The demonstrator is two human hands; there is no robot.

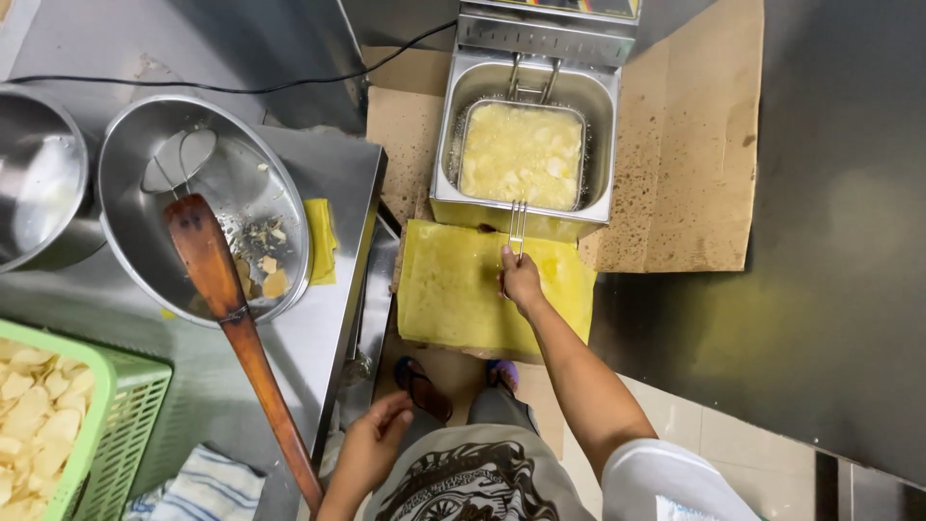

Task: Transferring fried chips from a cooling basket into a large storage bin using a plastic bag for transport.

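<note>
My right hand [521, 280] reaches forward and grips the metal handle of the fryer basket [517, 224]. That wire basket [522, 154] sits in bubbling yellow oil inside a small steel deep fryer [598, 145], with pale chip slices floating in it. My left hand [371, 449] hangs low near my waist, fingers loosely apart, holding nothing, close to the end of a long wooden paddle [231, 309].
A steel bowl [135, 212] on the counter holds a wire skimmer [183, 159] and a few crumbs. A second steel bowl [39, 178] is at the left. A green basket [116, 415] holds raw chip slices. Oil-stained cardboard [675, 145] lies under the fryer, and a striped cloth [198, 487] lies low on the counter.
</note>
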